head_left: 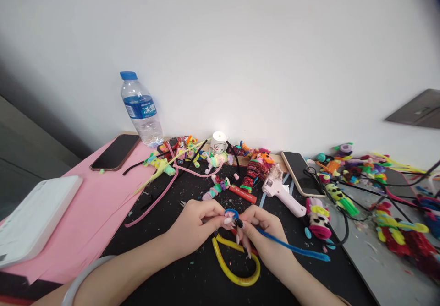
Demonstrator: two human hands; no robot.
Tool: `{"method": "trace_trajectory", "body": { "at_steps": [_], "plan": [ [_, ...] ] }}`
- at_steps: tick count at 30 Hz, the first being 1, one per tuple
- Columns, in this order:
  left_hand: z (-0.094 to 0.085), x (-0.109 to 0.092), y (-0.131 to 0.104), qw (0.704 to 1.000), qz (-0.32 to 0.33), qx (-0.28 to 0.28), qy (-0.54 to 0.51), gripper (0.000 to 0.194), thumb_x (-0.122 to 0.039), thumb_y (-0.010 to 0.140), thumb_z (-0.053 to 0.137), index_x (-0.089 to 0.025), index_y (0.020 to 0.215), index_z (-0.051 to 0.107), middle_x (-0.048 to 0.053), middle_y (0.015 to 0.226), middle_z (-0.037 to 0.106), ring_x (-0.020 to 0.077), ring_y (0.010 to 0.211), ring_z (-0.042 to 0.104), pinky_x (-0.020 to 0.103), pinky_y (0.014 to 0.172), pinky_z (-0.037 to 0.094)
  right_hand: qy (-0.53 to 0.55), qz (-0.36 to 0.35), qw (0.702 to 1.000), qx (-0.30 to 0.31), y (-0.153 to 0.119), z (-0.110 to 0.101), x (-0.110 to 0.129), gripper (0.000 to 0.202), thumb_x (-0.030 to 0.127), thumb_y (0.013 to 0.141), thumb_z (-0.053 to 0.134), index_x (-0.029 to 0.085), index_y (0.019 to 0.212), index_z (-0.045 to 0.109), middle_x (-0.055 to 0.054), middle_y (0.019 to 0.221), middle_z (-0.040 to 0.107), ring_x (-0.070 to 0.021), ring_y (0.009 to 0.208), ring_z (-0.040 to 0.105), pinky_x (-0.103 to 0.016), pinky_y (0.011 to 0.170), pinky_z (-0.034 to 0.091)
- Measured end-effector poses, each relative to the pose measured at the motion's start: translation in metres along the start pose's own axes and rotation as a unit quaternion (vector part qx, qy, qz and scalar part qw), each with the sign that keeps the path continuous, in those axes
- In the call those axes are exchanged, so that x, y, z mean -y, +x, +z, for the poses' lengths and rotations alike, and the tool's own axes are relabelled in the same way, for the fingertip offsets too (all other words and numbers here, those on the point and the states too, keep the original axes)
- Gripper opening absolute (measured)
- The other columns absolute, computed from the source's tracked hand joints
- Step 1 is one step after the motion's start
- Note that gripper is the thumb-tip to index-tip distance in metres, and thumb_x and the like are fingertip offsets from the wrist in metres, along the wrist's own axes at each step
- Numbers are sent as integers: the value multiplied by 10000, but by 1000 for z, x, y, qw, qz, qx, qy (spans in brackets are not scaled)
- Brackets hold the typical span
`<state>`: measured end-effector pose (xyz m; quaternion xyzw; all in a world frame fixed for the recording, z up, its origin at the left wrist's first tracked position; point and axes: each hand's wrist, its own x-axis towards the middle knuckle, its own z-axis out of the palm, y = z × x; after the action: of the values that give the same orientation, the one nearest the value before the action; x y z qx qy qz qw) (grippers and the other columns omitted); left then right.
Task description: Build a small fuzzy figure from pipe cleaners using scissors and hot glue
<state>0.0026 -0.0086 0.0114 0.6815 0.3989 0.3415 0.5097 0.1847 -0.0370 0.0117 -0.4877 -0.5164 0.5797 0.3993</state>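
My left hand (pixel 197 228) pinches the left side of a small curled blue and pink fuzzy piece (pixel 231 214) at the centre. On its right side, my right hand (pixel 263 232) has its fingers closed on the same piece. A blue pipe cleaner (pixel 295 249) trails out from my right hand to the right and ends in the air or on the mat; which one I cannot tell. Beneath both hands lie scissors with a yellow handle (pixel 237 278), their hinge partly hidden.
A pink glue gun (pixel 283 193) with a black cord lies right of centre. Behind stand a water bottle (pixel 141 109) and a white cup (pixel 219 142). Fuzzy figures, phones and a red box (pixel 243 194) surround the black mat. A white device (pixel 37 219) sits on pink paper (pixel 103 191).
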Motion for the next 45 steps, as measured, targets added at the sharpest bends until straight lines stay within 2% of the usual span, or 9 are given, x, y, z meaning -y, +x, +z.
{"method": "trace_trajectory", "body": {
  "at_steps": [5,12,16,21,24,33,45],
  "plan": [
    [2,-2,4,984,-86,20,-152,120,-225,807,605,-130,826,677,46,755,744,172,728,704,260,703,550,19,7,1000,12,2,-2,-3,220,361,818,573,168,732,513,34,570,607,-45,317,458,-161,337,321],
    [2,3,6,960,-131,28,-245,112,-215,754,676,-127,822,664,40,786,749,172,760,710,268,745,554,33,15,999,14,3,-2,1,236,368,798,589,164,707,510,39,543,592,-42,301,442,-156,320,300],
    [1,5,6,961,-139,39,-237,161,-249,752,682,-125,856,678,58,821,751,190,810,706,272,752,546,39,18,999,18,3,-2,1,250,373,798,596,161,699,508,39,538,591,-38,300,441,-150,319,292],
    [0,6,7,968,-145,53,-196,225,-305,764,671,-109,870,703,72,778,746,192,754,701,269,710,539,37,21,999,20,5,-3,-2,246,365,806,599,154,715,511,32,544,601,-36,304,448,-142,317,281],
    [-1,5,8,968,-149,52,-198,232,-323,771,662,-108,847,704,59,722,735,177,693,693,264,679,537,40,18,999,22,5,-4,-3,236,349,816,594,150,717,516,31,549,600,-31,310,448,-138,322,286],
    [1,5,7,964,-139,47,-220,225,-323,796,637,-103,796,686,54,712,722,155,673,673,255,681,520,33,28,999,19,4,-3,-2,231,345,816,589,148,716,522,31,547,600,-33,310,455,-140,321,295],
    [3,0,7,955,-162,47,-244,247,-333,787,646,-88,761,670,49,678,704,137,621,658,244,650,517,39,26,998,32,5,-4,-2,239,357,809,600,156,724,500,30,536,596,-36,308,447,-145,320,299]
  ]
}}
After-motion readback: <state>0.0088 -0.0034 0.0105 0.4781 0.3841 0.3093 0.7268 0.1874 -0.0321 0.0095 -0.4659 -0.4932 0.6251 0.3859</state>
